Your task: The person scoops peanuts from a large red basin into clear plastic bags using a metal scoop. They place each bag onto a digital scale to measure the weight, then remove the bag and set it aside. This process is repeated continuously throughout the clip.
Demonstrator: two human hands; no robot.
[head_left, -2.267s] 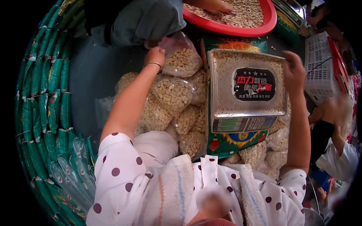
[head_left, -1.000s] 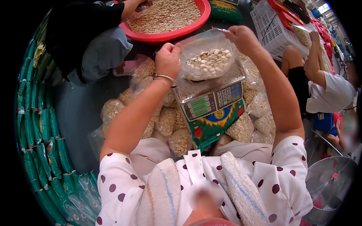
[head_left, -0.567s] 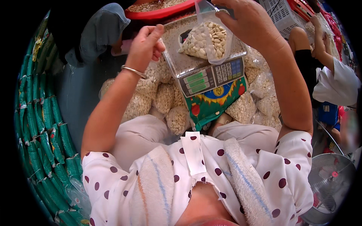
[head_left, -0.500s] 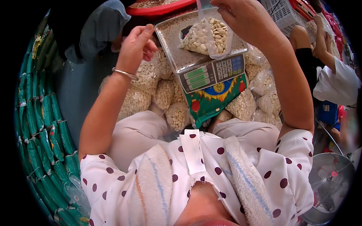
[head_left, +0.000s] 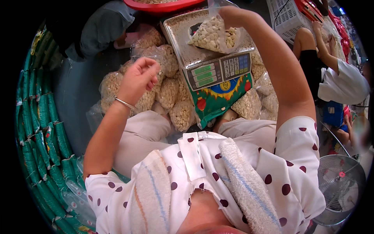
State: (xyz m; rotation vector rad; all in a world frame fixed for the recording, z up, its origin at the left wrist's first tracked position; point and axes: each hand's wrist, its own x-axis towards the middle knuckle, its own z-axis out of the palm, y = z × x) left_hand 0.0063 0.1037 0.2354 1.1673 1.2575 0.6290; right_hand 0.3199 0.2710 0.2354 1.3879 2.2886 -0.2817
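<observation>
Right hand [head_left: 233, 17] at 1 o'clock, against seed bag [head_left: 210, 35] atop scale [head_left: 181, 46]; grip hidden, can't tell. Left hand [head_left: 137, 78] at 10 o'clock, fingers half-curled, loosely apart.

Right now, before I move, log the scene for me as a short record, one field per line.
Left grip: loosely curled over the filled seed bags in this view, nothing visible in it
Right grip: at the upper part of a clear bag of pale flat seeds; fingers partly hidden, hold unclear
Bag position: on the digital scale
Display: lit green
Under scale: green printed sack
Far edge: red basin
Right side: metal fan
</observation>
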